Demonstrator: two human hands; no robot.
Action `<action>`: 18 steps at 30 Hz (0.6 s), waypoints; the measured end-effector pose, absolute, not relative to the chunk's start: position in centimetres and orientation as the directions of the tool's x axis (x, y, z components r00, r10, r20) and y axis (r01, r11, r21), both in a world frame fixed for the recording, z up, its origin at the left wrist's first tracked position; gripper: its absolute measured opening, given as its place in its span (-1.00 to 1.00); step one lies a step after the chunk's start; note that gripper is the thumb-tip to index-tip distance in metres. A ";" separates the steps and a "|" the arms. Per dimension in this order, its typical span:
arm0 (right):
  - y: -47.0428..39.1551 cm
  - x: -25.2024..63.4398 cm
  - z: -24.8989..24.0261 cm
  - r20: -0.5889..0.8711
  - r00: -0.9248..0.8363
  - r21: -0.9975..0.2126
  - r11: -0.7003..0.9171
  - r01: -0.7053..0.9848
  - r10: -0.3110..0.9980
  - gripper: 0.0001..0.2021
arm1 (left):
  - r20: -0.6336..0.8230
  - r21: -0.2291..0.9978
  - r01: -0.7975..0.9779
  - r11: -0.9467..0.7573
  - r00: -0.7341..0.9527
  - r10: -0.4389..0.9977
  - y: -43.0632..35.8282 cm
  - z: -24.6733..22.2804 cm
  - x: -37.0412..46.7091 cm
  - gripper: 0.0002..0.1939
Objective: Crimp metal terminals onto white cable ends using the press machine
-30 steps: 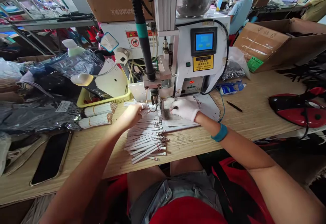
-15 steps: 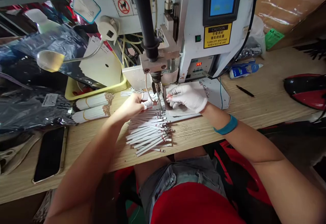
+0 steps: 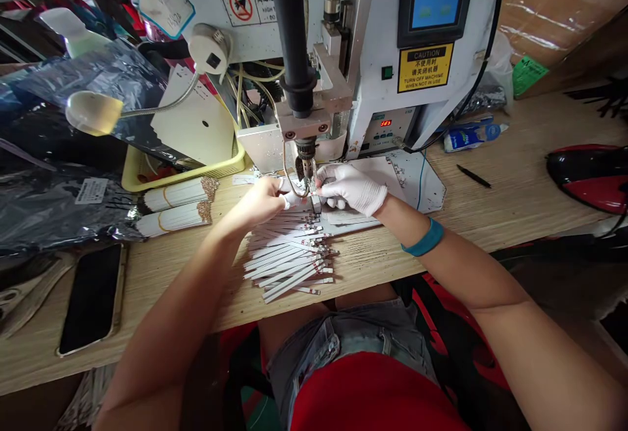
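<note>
Under the soldering machine's tip (image 3: 305,159), my left hand (image 3: 265,201), with white covers on its fingertips, is closed in a pinch on what looks like a white flat strip at the small metal fixture (image 3: 316,205). From the right, my right hand (image 3: 352,189), in a thin white glove, pinches at the same spot. What its fingertips hold is too small to make out. A loose pile of white flat strips (image 3: 287,261) with small metal and red parts at their right ends lies just below both hands.
Two banded bundles of white strips (image 3: 171,205) lie at left beside a yellow basket (image 3: 186,176). A phone (image 3: 93,300) is near the front edge. Rightward are a glue-like tube (image 3: 473,135), a black pen-like tool (image 3: 473,176) and a red-black device (image 3: 589,179).
My right hand has moved slightly left, closer to the soldering tip and my left hand. The left hand has shifted a little to the right. The view has shifted slightly.
</note>
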State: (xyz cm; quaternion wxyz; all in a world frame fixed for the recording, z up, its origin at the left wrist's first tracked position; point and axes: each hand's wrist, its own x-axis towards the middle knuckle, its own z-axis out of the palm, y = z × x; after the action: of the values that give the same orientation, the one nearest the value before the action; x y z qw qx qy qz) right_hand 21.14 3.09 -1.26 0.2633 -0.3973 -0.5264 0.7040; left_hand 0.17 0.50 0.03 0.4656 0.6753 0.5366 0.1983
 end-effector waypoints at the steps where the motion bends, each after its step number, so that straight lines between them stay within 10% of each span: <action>1: 3.1 21.1 -1.3 -0.280 -0.544 -0.951 -0.307 0.043 0.791 -0.87 | -0.226 0.838 0.546 -0.001 0.348 0.910 0.5 0.1 0.2 -0.89; 18: 3.0 21.1 -1.7 -0.276 -0.537 -0.939 -0.343 -0.027 0.797 -0.84 | -0.226 0.850 0.527 0.015 0.338 0.914 0.7 0.3 0.4 -0.91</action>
State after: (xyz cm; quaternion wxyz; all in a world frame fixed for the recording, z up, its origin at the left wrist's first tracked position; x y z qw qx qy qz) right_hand 21.15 3.05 -1.73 0.2851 -0.3873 -0.4972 0.7221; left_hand 0.38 0.68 0.26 0.4683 0.6705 0.5370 0.2066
